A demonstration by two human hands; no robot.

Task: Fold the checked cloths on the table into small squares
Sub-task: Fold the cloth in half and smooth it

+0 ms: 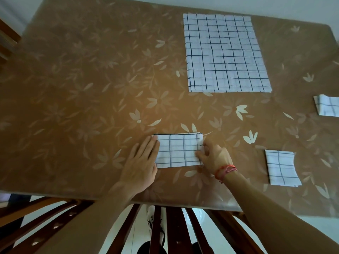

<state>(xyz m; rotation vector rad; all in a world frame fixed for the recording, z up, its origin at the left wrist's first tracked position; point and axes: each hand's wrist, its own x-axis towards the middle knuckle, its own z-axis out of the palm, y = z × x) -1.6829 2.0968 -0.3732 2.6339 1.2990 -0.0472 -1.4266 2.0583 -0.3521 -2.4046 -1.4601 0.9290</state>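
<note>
A white checked cloth folded into a narrow rectangle [177, 150] lies near the front edge of the table. My left hand [142, 164] rests flat on its left end with straight fingers. My right hand [213, 156] pinches the cloth's right end between thumb and fingers. A large checked cloth [224, 54] lies spread flat at the back right. One small folded square [281, 167] sits to the right of my hands. Another folded cloth [328, 105] is cut off by the right edge of the view.
The table [82, 88] has a brown covering with a pale flower pattern. A wooden chair back [165, 230] stands against the front edge below my arms. Another wooden chair [7, 39] shows at the far left.
</note>
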